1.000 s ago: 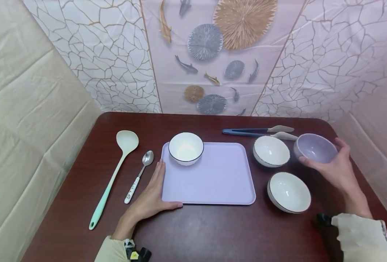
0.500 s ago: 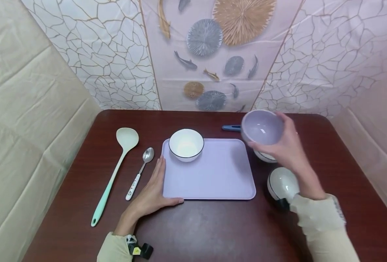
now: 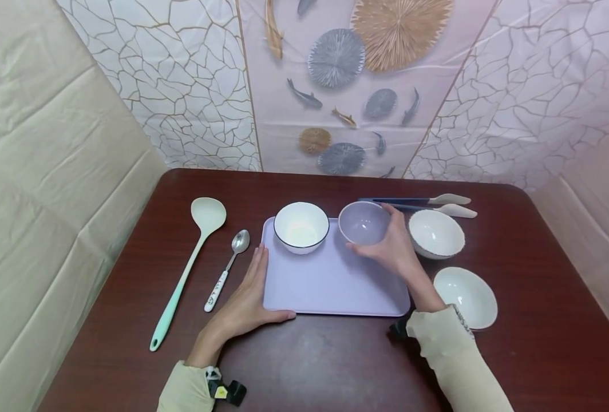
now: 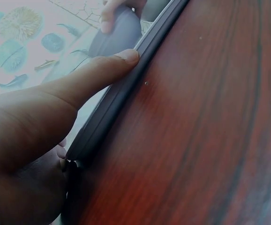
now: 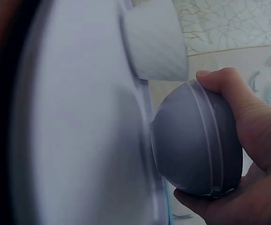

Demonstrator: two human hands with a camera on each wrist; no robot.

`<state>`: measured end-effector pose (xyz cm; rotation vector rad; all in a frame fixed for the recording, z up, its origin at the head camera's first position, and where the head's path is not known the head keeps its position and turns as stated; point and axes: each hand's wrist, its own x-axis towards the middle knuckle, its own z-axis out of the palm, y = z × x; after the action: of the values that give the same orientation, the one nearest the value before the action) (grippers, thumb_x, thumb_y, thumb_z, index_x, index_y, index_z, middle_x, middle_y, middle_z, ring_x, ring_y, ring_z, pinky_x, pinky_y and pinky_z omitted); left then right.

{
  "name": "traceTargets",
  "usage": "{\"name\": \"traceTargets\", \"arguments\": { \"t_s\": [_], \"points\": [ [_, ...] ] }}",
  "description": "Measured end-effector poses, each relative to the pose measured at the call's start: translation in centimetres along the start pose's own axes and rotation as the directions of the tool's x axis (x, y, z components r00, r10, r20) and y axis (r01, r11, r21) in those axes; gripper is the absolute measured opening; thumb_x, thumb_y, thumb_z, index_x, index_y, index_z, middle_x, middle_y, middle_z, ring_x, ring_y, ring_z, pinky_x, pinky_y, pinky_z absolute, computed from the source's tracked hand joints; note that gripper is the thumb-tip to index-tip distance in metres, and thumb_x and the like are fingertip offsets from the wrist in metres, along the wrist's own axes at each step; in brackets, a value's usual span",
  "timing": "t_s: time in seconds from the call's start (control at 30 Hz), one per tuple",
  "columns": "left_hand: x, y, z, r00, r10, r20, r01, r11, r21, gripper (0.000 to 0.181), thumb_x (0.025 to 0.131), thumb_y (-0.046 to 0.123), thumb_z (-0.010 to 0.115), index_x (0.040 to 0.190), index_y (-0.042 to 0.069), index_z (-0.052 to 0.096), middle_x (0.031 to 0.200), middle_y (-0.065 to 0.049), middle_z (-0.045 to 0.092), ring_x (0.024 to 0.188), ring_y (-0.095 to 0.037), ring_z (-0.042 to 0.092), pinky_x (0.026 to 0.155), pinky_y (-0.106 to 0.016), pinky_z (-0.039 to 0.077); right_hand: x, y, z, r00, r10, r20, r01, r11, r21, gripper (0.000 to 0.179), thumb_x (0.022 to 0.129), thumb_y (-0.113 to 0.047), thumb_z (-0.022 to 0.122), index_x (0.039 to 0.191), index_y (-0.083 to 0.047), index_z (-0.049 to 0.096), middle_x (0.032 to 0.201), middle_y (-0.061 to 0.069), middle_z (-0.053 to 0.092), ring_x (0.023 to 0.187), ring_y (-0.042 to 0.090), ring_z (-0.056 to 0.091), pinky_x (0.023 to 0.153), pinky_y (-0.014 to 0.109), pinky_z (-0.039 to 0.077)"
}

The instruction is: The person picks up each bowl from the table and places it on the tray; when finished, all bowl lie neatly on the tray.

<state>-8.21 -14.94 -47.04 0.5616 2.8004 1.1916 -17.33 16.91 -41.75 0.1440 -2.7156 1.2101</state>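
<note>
My right hand (image 3: 394, 246) grips a purple bowl (image 3: 362, 224) by its rim and side, over the back right part of the lavender tray (image 3: 325, 286). In the right wrist view the purple bowl (image 5: 191, 140) is close over the tray, thumb and fingers on opposite sides. A white bowl with a dark rim (image 3: 301, 226) sits at the tray's back left. My left hand (image 3: 245, 300) rests against the tray's front left corner, fingers straight along the left side. In the left wrist view its thumb (image 4: 98, 75) lies along the front edge.
Right of the tray stand two white bowls, one farther back (image 3: 436, 233) and one nearer (image 3: 465, 297), partly behind the right sleeve. Blue-handled tongs (image 3: 423, 205) lie behind them. At left lie a metal spoon (image 3: 227, 269) and a pale green ladle (image 3: 188, 269). Patterned cloth (image 3: 335, 114) hangs behind the table.
My right hand has carried the purple bowl left from the table's right side, past the white bowls, to over the tray. My left hand has stayed at the tray's corner.
</note>
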Motion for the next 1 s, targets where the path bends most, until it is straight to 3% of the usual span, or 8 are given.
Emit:
{"name": "traceTargets", "arguments": {
  "t_s": [0.37,0.53,0.83,1.0],
  "points": [
    [0.1,0.3,0.0,1.000,-0.004,0.004,0.004,1.000,0.009,0.137,0.065,0.058,0.085,0.156,0.004,-0.002,0.163,-0.009,-0.008,0.148,-0.024,-0.006,0.114,-0.048,0.020,-0.4,0.5,1.3,1.000,0.009,0.010,-0.009,1.000,0.012,0.117,0.061,-0.031,0.094,0.146,0.005,0.022,0.137,0.028,0.033,0.117,0.038,0.047,0.100,0.047,0.038],
    [0.1,0.2,0.2,1.000,-0.015,0.009,0.014,1.000,0.012,0.137,0.066,0.058,0.085,0.157,0.005,-0.002,0.163,-0.008,-0.008,0.148,-0.023,-0.007,0.113,-0.049,0.020,-0.6,0.5,1.3,1.000,-0.028,0.010,0.028,1.000,-0.007,0.121,0.061,-0.033,0.094,0.148,0.007,0.018,0.140,0.029,0.029,0.122,0.040,0.040,0.102,0.049,0.035],
    [0.1,0.2,0.2,1.000,-0.007,0.001,0.007,1.000,0.017,0.137,0.065,0.061,0.084,0.157,0.005,-0.001,0.163,-0.009,-0.006,0.148,-0.025,-0.005,0.113,-0.048,0.021,-1.0,0.4,0.6,0.999,-0.034,-0.007,0.033,0.999,-0.022,0.123,0.063,-0.036,0.093,0.150,0.005,0.016,0.143,0.029,0.029,0.127,0.039,0.036,0.104,0.051,0.033],
    [0.1,0.3,0.2,1.000,-0.017,0.006,0.017,1.000,0.015,0.137,0.065,0.058,0.085,0.157,0.005,-0.002,0.163,-0.008,-0.007,0.148,-0.024,-0.006,0.113,-0.048,0.020,-1.0,-0.8,-1.0,1.000,-0.024,0.008,0.023,0.998,0.053,0.116,0.071,-0.029,0.090,0.151,0.005,0.014,0.149,0.028,0.025,0.136,0.039,0.031,0.109,0.049,0.028]
  ]
}}
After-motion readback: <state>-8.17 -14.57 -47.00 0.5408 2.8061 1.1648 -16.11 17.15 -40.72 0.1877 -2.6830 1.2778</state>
